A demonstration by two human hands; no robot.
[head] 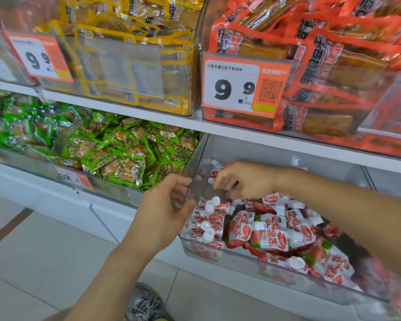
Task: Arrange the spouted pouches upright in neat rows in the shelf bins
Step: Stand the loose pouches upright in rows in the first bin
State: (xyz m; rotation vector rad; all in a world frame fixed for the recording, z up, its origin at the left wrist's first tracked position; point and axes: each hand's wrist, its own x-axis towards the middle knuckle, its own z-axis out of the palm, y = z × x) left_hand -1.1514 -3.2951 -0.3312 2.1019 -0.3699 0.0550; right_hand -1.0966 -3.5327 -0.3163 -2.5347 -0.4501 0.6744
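Observation:
A clear plastic shelf bin [241, 258] at the lower right holds several red-and-white spouted pouches [273, 230] with white caps. At the bin's left end a short row of pouches [208, 218] stands upright; the others lie in a loose heap to the right. My right hand [243, 179] reaches into the back left of the bin, fingers closed on a red pouch [220, 169] held above the row. My left hand [164, 212] hovers at the bin's left wall, fingers spread and empty, beside the upright row.
To the left, a bin of green snack packets [125, 154] adjoins the pouch bin. The shelf above carries bins of yellow packets [134, 42] and orange packets [322, 66] with price tags [239, 86]. A tiled floor and my shoe [146, 302] lie below.

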